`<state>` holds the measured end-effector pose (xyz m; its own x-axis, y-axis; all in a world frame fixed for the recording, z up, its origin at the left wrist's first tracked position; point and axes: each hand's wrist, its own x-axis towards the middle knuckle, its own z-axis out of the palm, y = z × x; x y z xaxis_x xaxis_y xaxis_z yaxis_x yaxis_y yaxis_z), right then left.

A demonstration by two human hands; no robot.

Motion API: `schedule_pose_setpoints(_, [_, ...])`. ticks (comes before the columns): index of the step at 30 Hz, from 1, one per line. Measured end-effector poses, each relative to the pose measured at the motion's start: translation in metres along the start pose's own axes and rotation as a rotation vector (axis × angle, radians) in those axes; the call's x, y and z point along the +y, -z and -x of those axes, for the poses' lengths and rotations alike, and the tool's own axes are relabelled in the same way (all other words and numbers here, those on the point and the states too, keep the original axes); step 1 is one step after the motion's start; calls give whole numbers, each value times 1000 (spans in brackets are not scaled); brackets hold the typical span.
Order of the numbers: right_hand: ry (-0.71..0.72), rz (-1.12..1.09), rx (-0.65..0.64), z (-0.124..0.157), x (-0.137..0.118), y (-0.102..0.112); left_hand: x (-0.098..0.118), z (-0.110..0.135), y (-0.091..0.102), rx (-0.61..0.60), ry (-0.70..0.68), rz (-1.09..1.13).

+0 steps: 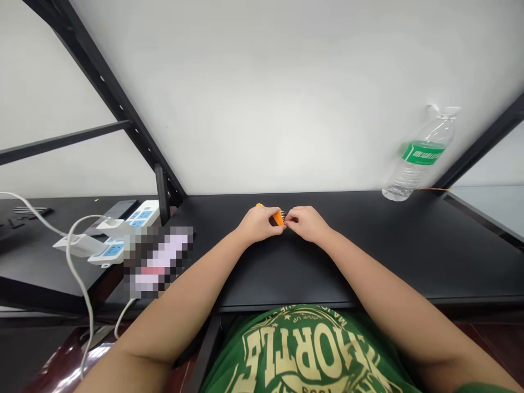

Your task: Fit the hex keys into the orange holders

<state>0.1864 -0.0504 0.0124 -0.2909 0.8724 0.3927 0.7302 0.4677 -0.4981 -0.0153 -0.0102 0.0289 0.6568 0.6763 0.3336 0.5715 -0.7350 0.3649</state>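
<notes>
Just above the middle of the black shelf board (393, 245), my left hand (258, 224) grips a small orange object (279, 218) between thumb and fingers. Thin metallic strips or pins stick out along its right side, though its exact kind is too small to make out. Another bit of orange shows above the knuckles. My right hand (306, 222) is closed in a pinch right at the metallic side, thumb and forefinger together. What lies between those fingertips is hidden. Both forearms reach in from the lower edge.
A clear water bottle (423, 153) with a green label stands at the back right by the white wall. To the left are a white power strip (141, 214) with plugged-in chargers, white cables (81, 275), a pixelated flat item (164, 262) and a black metal frame (110, 87).
</notes>
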Motion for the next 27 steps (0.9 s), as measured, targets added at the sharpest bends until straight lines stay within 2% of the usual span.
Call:
schedule_pose_setpoints(4, [-65,98,48,2,2,3,0,0,0,30,2,13])
schedule_pose_setpoints(7, [-79,46,88,3,8,4,0,0,0,27,-3,20])
schedule_pose_setpoints(10, [-20,-47,49,1,13,3,0,0,1,8,-12,20])
schedule_pose_setpoints(15, [15,-23,40,0,14,0,-1,0,1,7,-21,20])
schedule_pose_setpoints(23, [-186,224,-129,2,37,12,-7,0,0,6,20,32])
schedule_pose_setpoints(27, [-178,222,-161,-1,44,12,-9,0,0,2,27,43])
